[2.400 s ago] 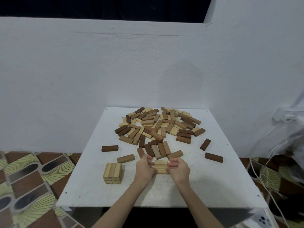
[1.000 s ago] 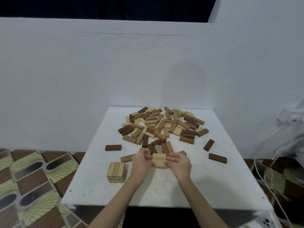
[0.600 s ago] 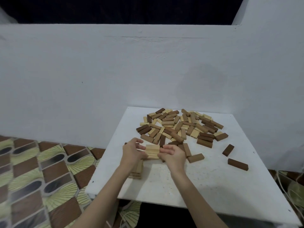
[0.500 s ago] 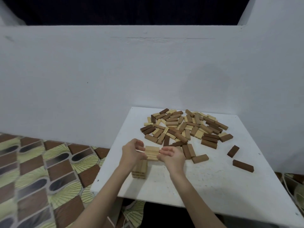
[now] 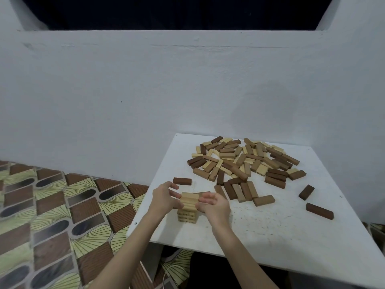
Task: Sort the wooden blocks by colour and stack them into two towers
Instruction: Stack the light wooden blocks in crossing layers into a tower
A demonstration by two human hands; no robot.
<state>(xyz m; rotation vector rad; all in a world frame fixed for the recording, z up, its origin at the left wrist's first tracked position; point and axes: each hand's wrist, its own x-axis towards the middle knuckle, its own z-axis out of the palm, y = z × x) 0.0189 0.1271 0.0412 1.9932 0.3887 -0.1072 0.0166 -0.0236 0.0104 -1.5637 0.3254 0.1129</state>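
While left hand (image 5: 164,198) and right hand (image 5: 214,206) clasp the pale blocks (image 5: 189,200) atop the tower (image 5: 187,215), its axis stands upright.

Light-wood tower (image 5: 188,207) upright near table's front-left; mixed light/dark blocks (image 5: 241,161) heaped behind.

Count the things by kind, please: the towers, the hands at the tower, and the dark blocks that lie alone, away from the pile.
Tower: 1
Hands: 2, the left hand and the right hand
Lone dark blocks: 3, one left of the pile, two to its right
Total: 6
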